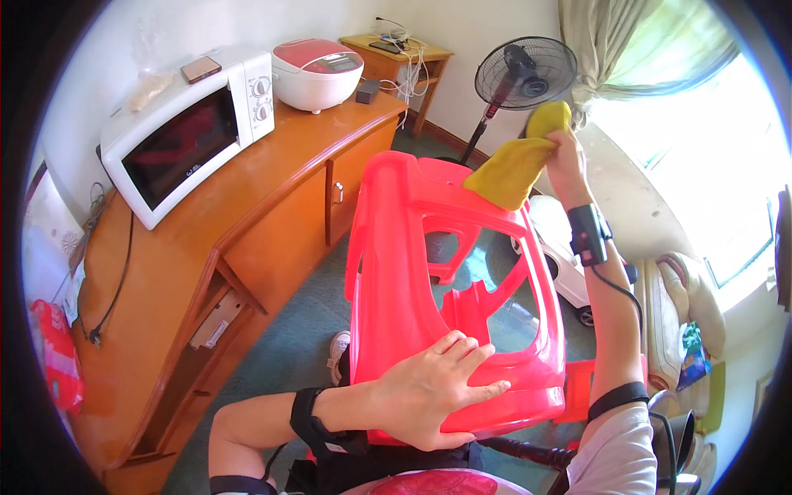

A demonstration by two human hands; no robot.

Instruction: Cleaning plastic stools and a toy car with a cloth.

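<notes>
A red plastic stool (pixel 396 297) lies tilted on its side in front of me, its openwork legs and side facing up. My left hand (pixel 433 387) rests on its near part, fingers spread, palm down, holding nothing apart from that touch. At the stool's far end, my right hand (pixel 566 161) grips a yellow cloth (pixel 510 173). The lower part of the cloth lies against the stool's far right corner, and another part sticks up beyond my fingers. Black straps and a small device are on my right arm; a strap is on my left wrist.
To the left, a wooden cabinet (pixel 278 247) bears a white microwave (pixel 192 136) and a red-and-white rice cooker (pixel 318 74). Beyond the stool stand a black fan (pixel 526 74) and a small wooden table (pixel 427 52) with cables. A white toy car (pixel 566 272) is at the right.
</notes>
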